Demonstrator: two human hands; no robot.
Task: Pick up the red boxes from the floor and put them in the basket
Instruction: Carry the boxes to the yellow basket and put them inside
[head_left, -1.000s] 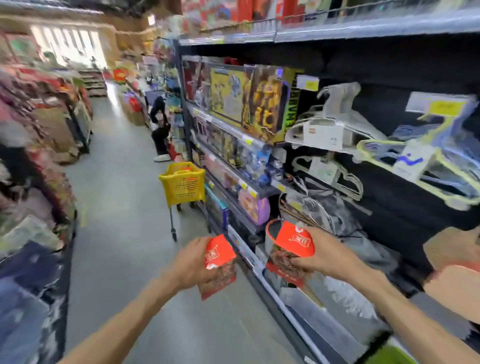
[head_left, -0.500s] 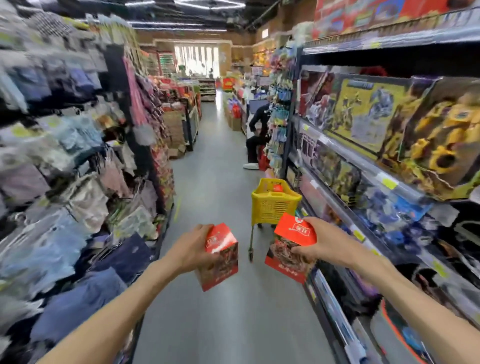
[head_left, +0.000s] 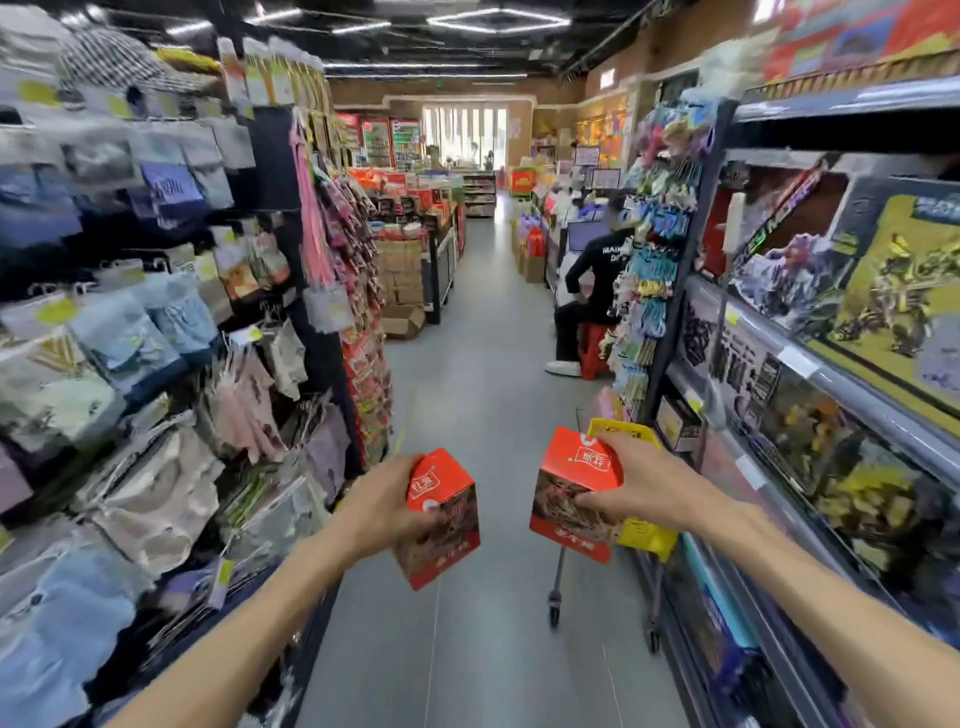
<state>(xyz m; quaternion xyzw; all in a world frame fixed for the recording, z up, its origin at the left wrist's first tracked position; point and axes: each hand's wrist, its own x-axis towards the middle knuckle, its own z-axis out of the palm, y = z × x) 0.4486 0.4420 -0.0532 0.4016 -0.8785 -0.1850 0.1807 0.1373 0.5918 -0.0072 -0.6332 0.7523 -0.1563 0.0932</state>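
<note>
left hand (head_left: 382, 512) and right hand (head_left: 647, 491) each grip a red box, labels too blurred to read.

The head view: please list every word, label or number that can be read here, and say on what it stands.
"MAI", cut off: back of the seated person's black shirt.
White logos on the left red box and the right red box: characters too blurred to read.
Yellow price tags on the shelves: too small.
Toy box lettering: blurred.

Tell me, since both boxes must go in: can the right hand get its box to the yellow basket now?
Probably yes: the right hand holds its red box right before the yellow basket, nothing between them.
</note>
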